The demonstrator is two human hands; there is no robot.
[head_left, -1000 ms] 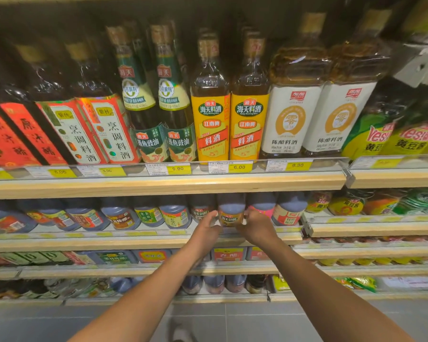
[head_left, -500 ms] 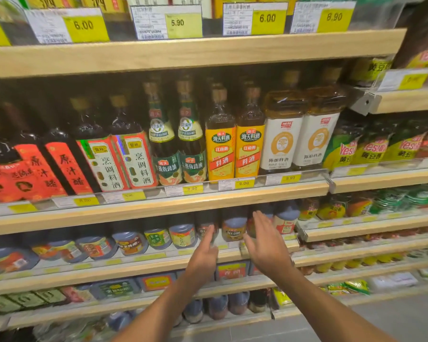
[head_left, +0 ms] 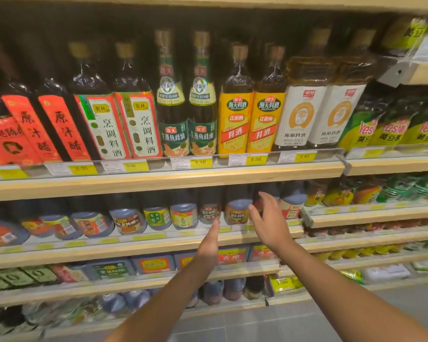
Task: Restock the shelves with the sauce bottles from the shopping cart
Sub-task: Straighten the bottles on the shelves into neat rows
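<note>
A dark sauce bottle point(head_left: 236, 208) with a yellow and orange label stands in a row of similar bottles on the second wooden shelf point(head_left: 143, 245). My right hand point(head_left: 269, 222) hovers just in front of and to the right of it, fingers spread and holding nothing. Lower left of the bottle is my left hand point(head_left: 209, 243), fingers straight and pointing up at the shelf edge, also empty. The shopping cart is out of view.
The shelf above point(head_left: 158, 180) carries tall bottles of cooking wine and soy sauce behind yellow price tags. Lower shelves hold more jugs and packets. An adjoining shelf unit point(head_left: 381, 213) with jars stands to the right. Grey floor tiles point(head_left: 257, 322) lie below.
Both hands have let go of the bottle on the second shelf and drawn back from it with fingers opened. The camera view has shifted up and down.
</note>
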